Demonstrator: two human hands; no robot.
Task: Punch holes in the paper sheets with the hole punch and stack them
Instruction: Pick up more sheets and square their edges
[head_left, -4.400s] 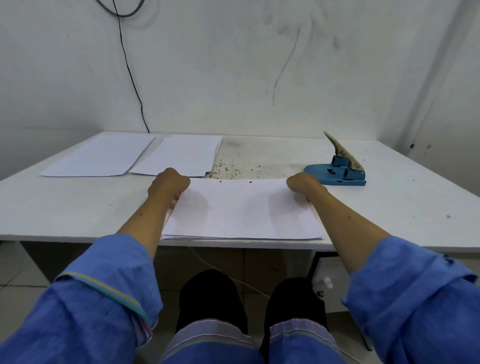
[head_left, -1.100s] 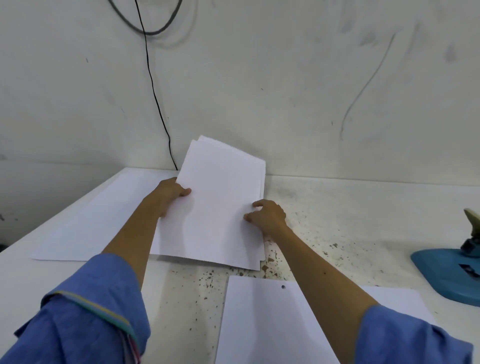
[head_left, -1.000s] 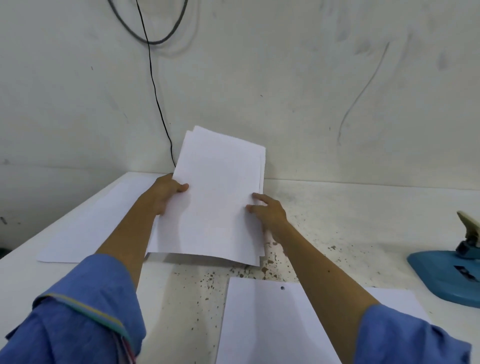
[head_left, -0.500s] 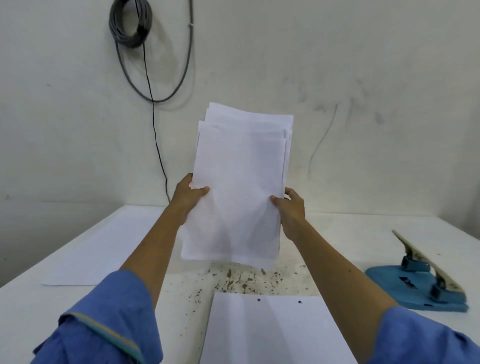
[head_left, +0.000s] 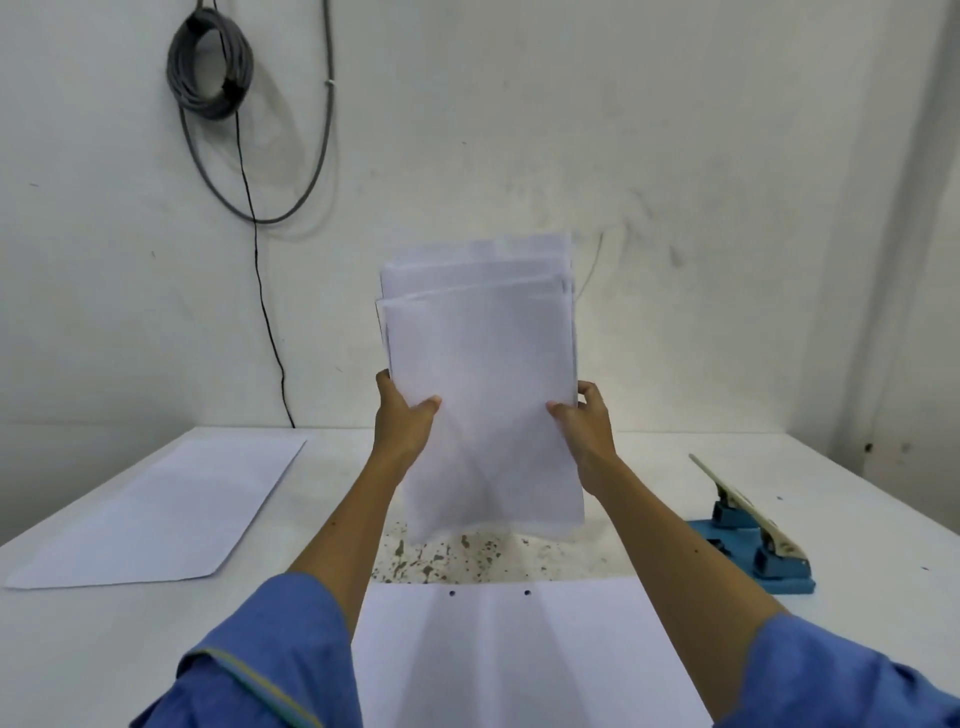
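Observation:
I hold a bundle of white paper sheets upright above the table, its top edges uneven. My left hand grips the bundle's left edge and my right hand grips its right edge, thumbs on the near face. Below it, at the table's front, lies a flat stack of sheets with two punched holes along its far edge. The blue hole punch with its cream lever raised sits on the table to the right, apart from both hands.
Another white sheet lies flat at the left of the white table. Brown specks litter the table's middle under the bundle. A coiled grey cable and a black wire hang on the wall behind.
Both hands lifted the bundle off the table's far left-centre, raised it and tipped it upright. In the last half second it shifted slightly right and its top sheets slid out of line.

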